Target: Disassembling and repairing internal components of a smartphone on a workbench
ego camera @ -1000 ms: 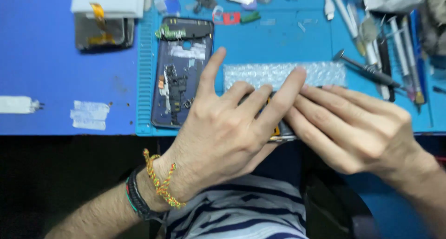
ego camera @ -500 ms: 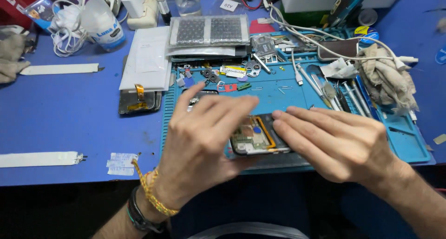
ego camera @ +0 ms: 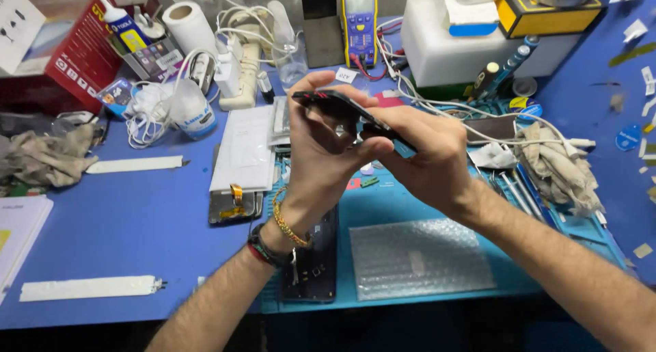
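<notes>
Both of my hands hold a dark, thin phone part edge-on, lifted above the blue work mat. My left hand grips its near and left side, thumb and fingers curled around it. My right hand pinches its right end from the other side. Below my left wrist lies an opened phone body on the mat, partly hidden by my arm. A sheet of bubble wrap rests on the mat under my right forearm.
A white panel with a phone screen lies left of the mat. Behind stand a multimeter, a white box, cables, a tape roll and a glue bottle. Screwdrivers and a cloth lie at right; a rag at left.
My hands have raised the phone part from the mat up to eye level and turned it edge-on. The view has tilted up toward the back of the bench.
</notes>
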